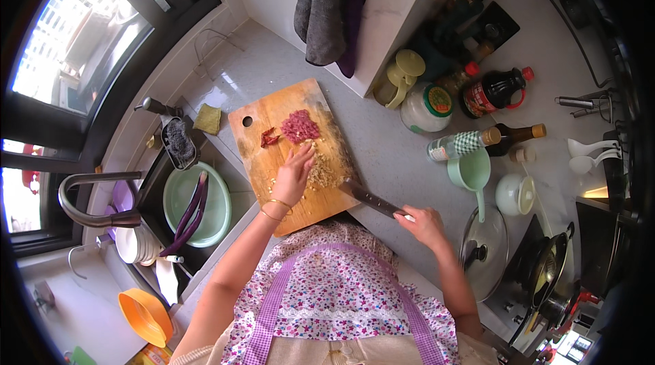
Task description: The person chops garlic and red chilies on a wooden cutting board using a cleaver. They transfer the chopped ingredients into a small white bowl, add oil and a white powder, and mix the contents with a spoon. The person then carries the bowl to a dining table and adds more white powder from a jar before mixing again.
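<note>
A wooden cutting board (266, 181) lies at an angle on the counter before me. On it are a mound of minced raw meat (300, 126), some dried red chili pieces (268, 137) and a heap of finely chopped pale bits (323, 172), probably garlic. My left hand (293, 172) reaches over the board beside the heap, fingers extended near the meat's lower edge; no held object shows. In my right hand (422, 226) is the handle of a kitchen knife (373, 199). Its dark blade points left, the end over the board's right edge by the chopped bits.
Left of the board, a green basin (221, 216) with long purple eggplants (192, 209) sits in the sink, under a curved faucet (97, 219). A sponge (207, 119) lies near the board. Rightward stand a glass jar (422, 111), a sauce bottle (488, 91), a green ladle (468, 170) and a glass lid (488, 268).
</note>
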Demonstrator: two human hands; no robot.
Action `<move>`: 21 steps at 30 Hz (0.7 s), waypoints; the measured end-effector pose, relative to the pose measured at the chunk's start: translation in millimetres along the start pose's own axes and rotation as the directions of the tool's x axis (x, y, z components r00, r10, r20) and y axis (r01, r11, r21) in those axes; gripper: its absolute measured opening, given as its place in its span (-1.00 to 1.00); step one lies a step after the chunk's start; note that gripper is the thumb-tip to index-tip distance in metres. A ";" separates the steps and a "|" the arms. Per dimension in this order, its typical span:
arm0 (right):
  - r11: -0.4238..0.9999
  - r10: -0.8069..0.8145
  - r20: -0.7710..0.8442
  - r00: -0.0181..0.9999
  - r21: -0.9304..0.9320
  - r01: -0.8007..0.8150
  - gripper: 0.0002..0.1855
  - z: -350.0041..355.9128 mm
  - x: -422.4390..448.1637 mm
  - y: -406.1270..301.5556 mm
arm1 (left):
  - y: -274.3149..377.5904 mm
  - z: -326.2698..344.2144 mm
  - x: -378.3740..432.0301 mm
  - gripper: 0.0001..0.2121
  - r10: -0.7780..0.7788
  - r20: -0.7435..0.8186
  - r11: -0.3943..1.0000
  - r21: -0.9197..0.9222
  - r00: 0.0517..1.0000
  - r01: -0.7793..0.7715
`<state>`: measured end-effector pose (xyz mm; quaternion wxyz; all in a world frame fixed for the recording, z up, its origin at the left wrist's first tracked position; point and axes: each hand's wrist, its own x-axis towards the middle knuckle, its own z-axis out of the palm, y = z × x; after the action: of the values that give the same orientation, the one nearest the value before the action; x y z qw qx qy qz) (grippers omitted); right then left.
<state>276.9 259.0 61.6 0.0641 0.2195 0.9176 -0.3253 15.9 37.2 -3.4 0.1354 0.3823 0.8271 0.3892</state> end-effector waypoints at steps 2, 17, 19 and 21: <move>0.987 -0.030 0.051 0.998 -0.159 0.038 -0.77 -7.2 1.6 -0.1 | 11.8 -12.5 7.2 -0.76 -0.172 -0.055 0.969 -0.189 0.984 0.159; 0.956 -0.226 0.009 0.974 -0.192 0.224 -0.77 10.8 96.3 -36.0 | -6.1 -53.7 5.2 -0.85 -0.153 -0.375 0.974 -0.214 0.914 0.075; 0.960 -0.196 0.080 0.977 -0.189 0.208 -0.77 10.6 85.5 -38.8 | -15.0 -56.6 -3.8 -0.85 -0.217 -0.399 0.957 -0.267 0.891 0.113; 0.964 -0.176 0.094 0.980 -0.182 0.191 -0.77 10.4 79.3 -39.4 | -21.2 -56.7 -13.9 -0.84 -0.327 -0.354 0.914 -0.352 0.876 0.199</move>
<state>188.1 253.8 55.2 0.0896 0.1135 0.9577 -0.2487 -15.6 -12.2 17.2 0.0704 0.1500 0.8114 0.5605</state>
